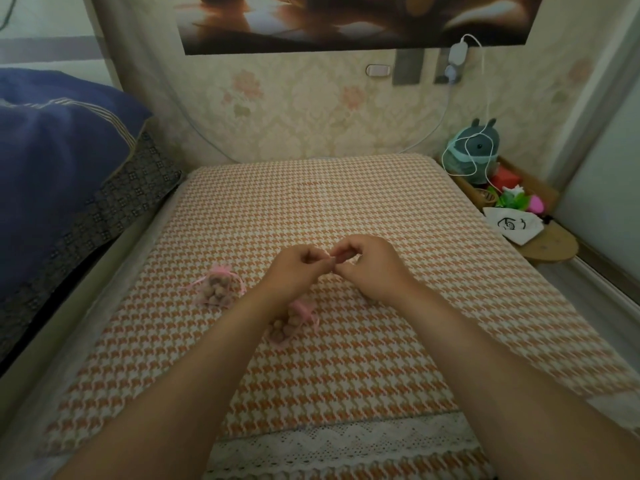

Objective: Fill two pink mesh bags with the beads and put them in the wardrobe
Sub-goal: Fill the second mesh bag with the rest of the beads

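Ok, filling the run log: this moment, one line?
far pink mesh bag: filled; near pink mesh bag: filled; left hand, right hand: fingertips meeting

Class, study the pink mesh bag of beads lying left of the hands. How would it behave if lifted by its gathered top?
The pink mesh bag would probably sag: its soft net slumps around lumpy beads. Its top looks gathered shut, so beads likely stay in. Lying slumped, it seems unlikely to roll.

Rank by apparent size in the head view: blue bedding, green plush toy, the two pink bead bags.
1. Blue bedding
2. Green plush toy
3. Left pink bag and middle pink bag: alike; an arm hides part of the middle one, so unranked.
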A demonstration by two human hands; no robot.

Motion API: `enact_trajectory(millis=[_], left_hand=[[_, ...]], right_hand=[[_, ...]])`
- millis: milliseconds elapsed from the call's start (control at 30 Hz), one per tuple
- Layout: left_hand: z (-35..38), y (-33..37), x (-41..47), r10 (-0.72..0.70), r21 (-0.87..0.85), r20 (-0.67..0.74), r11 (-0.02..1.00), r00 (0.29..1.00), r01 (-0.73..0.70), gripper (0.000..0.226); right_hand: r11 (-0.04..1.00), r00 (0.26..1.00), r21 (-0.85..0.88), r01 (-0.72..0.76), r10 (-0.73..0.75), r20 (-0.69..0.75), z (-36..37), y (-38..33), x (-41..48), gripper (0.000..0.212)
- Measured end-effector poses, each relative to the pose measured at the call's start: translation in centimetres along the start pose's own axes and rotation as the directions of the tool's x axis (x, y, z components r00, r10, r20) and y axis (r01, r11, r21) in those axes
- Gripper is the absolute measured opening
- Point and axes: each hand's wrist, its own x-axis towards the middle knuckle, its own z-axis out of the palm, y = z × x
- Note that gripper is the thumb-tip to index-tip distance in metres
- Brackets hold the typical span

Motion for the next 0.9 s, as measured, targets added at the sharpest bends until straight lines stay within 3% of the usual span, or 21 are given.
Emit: enact_trajectory(millis=[233,300,400,567,767,900], left_hand=[[-2.6,-1.1,-1.3,0.125,0.177,-0.097,0.978,0.987,-0.106,0.016],[-3.7,-2.0,-1.8,0.135,0.317,-0.063,0.942,0.989,-0.108,0.01],[-4.8,-3.3,-2.5,0.028,0.526,0.037,0.85,0.999,-0.043,0.032],[-5.7,-4.3,-3.4,-0.022,0.458,0.155,0.888,0.988,-0.052,0.038],[-5.6,-3.9,-3.1,0.02,0.345,0.211,0.934,0.977,-0.094,0.014],[-5.8,-3.7,-3.5,0.022,0.256,0.213,0.963,0.977,-0.078,0.013]], right_hand=[[0.988,0.998,0.146,-0.041,0.036,0.042,1.8,-1.5,0.3,0.01],[0.987,0.992,0.118,-0.105,0.096,0.082,2.5,-1.5,0.4,0.011],[0.988,0.972,-0.002,-0.153,0.151,0.181,3.2,-1.4,0.2,0.013],[0.971,0.919,0.003,-0.238,0.225,0.323,3.9,-2.2,-0.4,0.013],[0.914,0.825,0.118,-0.388,0.288,0.486,3.5,-3.6,-0.9,0.017],[0.878,0.783,0.169,-0.448,0.294,0.548,3.6,-4.4,-1.3,0.02]])
